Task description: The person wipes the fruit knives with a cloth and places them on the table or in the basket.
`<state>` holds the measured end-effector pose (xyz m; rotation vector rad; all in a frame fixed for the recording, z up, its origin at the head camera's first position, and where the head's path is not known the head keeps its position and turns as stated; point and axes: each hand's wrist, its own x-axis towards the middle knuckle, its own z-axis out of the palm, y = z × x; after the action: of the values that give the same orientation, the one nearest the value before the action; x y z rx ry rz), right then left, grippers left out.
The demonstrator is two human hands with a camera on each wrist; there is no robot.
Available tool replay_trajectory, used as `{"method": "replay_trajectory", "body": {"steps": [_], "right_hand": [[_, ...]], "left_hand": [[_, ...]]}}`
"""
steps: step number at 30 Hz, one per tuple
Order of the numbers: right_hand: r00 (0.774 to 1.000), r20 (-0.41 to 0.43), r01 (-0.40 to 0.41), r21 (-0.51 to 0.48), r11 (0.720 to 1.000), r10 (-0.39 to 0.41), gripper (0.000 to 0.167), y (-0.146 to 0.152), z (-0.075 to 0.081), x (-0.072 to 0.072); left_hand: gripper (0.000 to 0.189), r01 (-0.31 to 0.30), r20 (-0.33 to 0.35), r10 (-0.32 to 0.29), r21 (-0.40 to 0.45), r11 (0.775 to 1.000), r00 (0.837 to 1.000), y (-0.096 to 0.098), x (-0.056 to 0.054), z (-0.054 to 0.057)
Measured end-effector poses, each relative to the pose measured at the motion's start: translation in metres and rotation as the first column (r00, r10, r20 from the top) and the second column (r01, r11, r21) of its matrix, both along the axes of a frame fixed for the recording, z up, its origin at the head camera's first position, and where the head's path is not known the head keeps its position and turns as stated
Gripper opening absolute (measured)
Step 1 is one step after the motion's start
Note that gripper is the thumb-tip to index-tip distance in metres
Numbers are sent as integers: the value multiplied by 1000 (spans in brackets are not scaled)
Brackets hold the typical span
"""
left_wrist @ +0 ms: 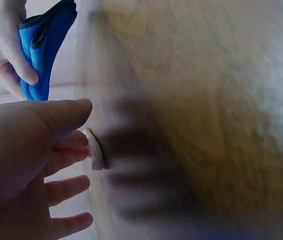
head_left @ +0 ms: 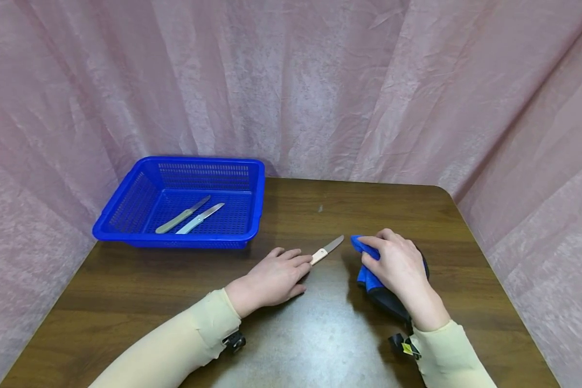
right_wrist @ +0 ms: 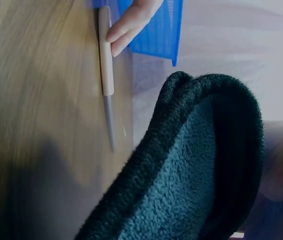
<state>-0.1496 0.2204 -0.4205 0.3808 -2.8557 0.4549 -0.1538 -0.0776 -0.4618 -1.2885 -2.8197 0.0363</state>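
Observation:
On the wooden table lies a small knife point(head_left: 327, 249) with a cream handle, its blade pointing away to the right. My left hand point(head_left: 274, 277) reaches over the table, fingers extended, the fingertips at the handle's end. In the left wrist view the pale knife handle point(left_wrist: 95, 150) shows end-on beside those fingers. My right hand point(head_left: 397, 264) grips a folded blue cloth point(head_left: 368, 278) with black edging, pinched between thumb and fingers, to the right of the blade tip. The cloth point(right_wrist: 176, 175) fills much of the right wrist view.
A blue plastic basket point(head_left: 223, 237) stands at the back left of the table point(head_left: 368, 210). Inside it lie a knife with a greenish handle point(head_left: 177, 220) and one with a pale blue handle point(head_left: 194, 222). Pink curtains point(head_left: 291, 86) hang behind and at both sides.

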Motion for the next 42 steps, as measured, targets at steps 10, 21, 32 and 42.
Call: {"method": "replay_trajectory", "body": {"steps": [10,21,32,42], "right_hand": [[999,-13,-34,7,999,34,37,-15,-1,1],[999,-13,-42,8,999,42,37,-20,-3,2],[999,-18,-40,7,999,40,36,-18,-2,1],[999,-7,-36,8,999,36,36,-18,-1,-2]], "left_hand": [[42,-2,30,1,20,1000,1000,-15,1,2],[30,0,30,-4,135,991,1000,-13,-2,2],[32,-127,-148,176,291,948,973,8,-9,1],[42,-211,-205,263,243,947,943,26,-16,-1]]}}
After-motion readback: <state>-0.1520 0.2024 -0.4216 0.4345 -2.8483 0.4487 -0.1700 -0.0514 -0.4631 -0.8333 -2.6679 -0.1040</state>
